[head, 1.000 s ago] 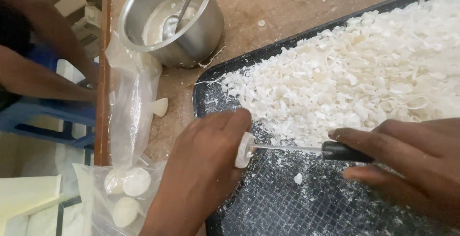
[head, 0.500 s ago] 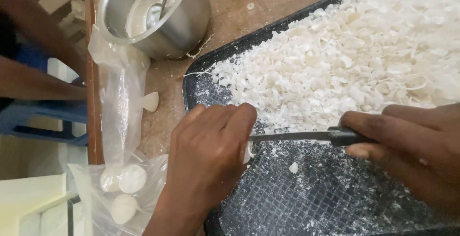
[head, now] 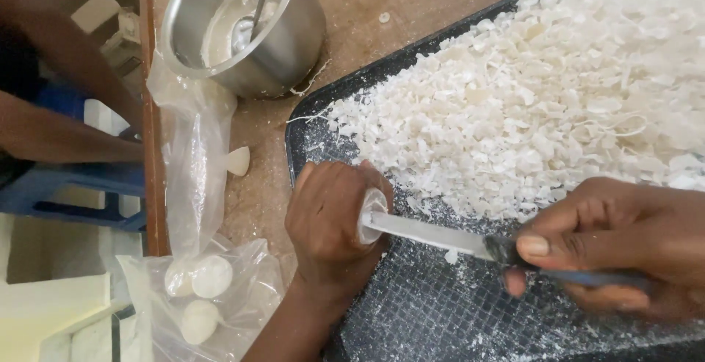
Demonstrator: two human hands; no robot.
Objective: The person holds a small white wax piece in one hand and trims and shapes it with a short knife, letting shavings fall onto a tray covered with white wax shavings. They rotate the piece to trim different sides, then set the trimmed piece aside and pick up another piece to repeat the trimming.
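While the left hand clenches a small white lump near the black tray's left edge, the right hand grips the knife handle, shaving what looks soft, crumbly and light.

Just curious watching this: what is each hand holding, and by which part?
Left hand wraps a small white lump; only its end shows. Right hand grips the knife by its dark handle.

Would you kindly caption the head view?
Left hand grips white lump; right hand knife shaves it over tray.

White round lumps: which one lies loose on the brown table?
The small white lump beside the clear plastic bag; the other three sit inside it.
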